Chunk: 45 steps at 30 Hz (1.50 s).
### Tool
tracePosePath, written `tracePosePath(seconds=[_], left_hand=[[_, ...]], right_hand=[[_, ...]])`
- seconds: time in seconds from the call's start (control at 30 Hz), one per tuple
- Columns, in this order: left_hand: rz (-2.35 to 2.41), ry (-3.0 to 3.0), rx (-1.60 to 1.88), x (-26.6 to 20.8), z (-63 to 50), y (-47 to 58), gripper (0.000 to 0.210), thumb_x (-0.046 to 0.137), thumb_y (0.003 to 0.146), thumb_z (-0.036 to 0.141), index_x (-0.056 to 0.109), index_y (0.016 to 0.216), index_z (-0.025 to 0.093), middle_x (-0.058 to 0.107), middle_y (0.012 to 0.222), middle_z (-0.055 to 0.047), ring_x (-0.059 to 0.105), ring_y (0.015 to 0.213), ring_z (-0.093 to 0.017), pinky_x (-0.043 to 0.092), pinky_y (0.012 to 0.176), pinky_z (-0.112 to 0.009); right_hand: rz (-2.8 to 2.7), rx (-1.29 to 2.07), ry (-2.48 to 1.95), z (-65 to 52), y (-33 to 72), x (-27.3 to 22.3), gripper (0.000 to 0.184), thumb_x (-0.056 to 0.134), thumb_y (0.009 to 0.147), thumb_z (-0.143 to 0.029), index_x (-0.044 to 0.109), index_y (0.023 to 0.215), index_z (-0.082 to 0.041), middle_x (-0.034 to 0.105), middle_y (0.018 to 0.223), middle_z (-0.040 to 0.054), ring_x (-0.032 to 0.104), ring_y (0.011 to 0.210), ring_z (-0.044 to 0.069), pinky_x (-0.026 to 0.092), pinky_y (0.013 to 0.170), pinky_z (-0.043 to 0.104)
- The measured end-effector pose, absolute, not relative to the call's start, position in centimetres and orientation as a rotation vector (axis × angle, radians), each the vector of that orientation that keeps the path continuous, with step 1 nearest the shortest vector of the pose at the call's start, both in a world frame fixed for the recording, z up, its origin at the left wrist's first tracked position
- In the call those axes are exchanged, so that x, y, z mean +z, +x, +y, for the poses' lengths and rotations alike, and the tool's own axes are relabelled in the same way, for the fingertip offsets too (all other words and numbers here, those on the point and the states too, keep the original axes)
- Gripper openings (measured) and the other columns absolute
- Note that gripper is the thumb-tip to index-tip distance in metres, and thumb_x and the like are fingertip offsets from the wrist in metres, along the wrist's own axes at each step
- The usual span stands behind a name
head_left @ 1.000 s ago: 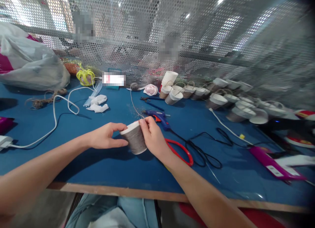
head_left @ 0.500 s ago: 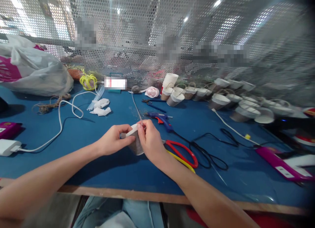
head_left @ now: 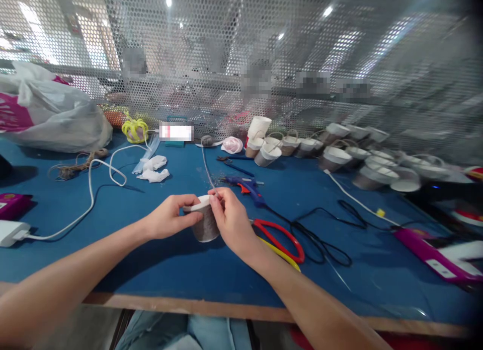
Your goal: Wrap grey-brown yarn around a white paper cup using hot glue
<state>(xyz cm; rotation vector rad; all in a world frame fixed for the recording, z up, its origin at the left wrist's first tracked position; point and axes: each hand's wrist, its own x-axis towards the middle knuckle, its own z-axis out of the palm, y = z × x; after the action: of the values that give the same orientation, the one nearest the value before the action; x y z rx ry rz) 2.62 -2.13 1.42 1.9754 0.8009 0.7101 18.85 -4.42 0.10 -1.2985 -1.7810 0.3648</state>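
A small paper cup (head_left: 206,225), its side wrapped in grey-brown cord and its rim white, is held just above the table in both hands. My left hand (head_left: 171,216) is closed on the rim from the left, thumb outside and fingers over the edge. At the right side of the rim, my right hand (head_left: 232,219) pinches the grey cord (head_left: 210,176), with its fingertips against the cup. This cord runs back across the table to a small ball of cord (head_left: 206,140). The cord's end at the cup is hidden by my right fingers.
Behind my right hand lie a blue glue gun (head_left: 247,186) and pliers (head_left: 237,163). Scissors (head_left: 281,239) with red and yellow handles are beside my right wrist. Several wrapped cups (head_left: 335,158) stand at the back right. A white cable (head_left: 90,194) loops on the left.
The cup has turned slightly in my hands, so more of its wrapped side and base shows. My right hand has shifted slightly down and the view has tilted a little.
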Motion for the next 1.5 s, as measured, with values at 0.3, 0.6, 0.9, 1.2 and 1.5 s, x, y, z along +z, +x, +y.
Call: tracePosePath(seconds=[0.3,0.6,0.9,1.2,1.5], left_hand=[[0.748,2.034,0.695,1.5,-1.8,2.2,0.016,0.048,0.077,0.025,0.055,0.078,0.010,0.053,0.071,-0.001,0.044,0.067,-0.011,0.039,0.066,-0.023],[0.768,1.952,0.721,1.0,-2.0,2.6,0.013,0.051,0.074,0.025,0.052,0.072,0.011,0.050,0.066,0.001,0.042,0.063,-0.009,0.038,0.061,-0.021],[0.734,1.848,0.798,0.5,-2.0,2.8,0.015,0.047,0.077,0.026,0.049,0.072,0.012,0.048,0.067,0.001,0.042,0.063,-0.009,0.038,0.059,-0.021],[0.693,1.795,0.779,0.4,-1.8,2.7,0.016,0.049,0.078,0.026,0.049,0.071,0.012,0.049,0.066,0.001,0.043,0.062,-0.009,0.037,0.062,-0.023],[0.703,1.831,0.767,0.8,-1.9,2.3,0.018,0.049,0.078,0.028,0.050,0.071,0.011,0.050,0.066,0.001,0.042,0.063,-0.009,0.036,0.063,-0.022]], right_hand=[[-1.763,0.385,-1.281,-4.5,19.0,0.0,0.015,0.036,0.086,-0.032,0.044,0.084,-0.020,0.057,0.096,0.0112,0.056,0.086,0.020,0.045,0.071,0.035],[-1.766,0.360,-1.303,-4.4,18.8,0.0,0.014,0.036,0.086,-0.031,0.042,0.079,-0.020,0.057,0.096,0.0108,0.055,0.085,0.019,0.044,0.070,0.035],[-1.771,0.322,-1.282,-4.5,18.7,0.0,0.013,0.036,0.085,-0.029,0.040,0.076,-0.021,0.056,0.095,0.0102,0.055,0.086,0.019,0.044,0.072,0.035],[-1.761,0.367,-1.293,-4.7,18.7,0.1,0.014,0.037,0.085,-0.031,0.043,0.079,-0.020,0.057,0.095,0.0107,0.056,0.085,0.019,0.044,0.070,0.034],[-1.671,0.517,-1.295,-4.6,19.0,0.5,0.017,0.041,0.084,-0.034,0.047,0.086,-0.019,0.059,0.090,0.0097,0.057,0.081,0.019,0.046,0.069,0.035]])
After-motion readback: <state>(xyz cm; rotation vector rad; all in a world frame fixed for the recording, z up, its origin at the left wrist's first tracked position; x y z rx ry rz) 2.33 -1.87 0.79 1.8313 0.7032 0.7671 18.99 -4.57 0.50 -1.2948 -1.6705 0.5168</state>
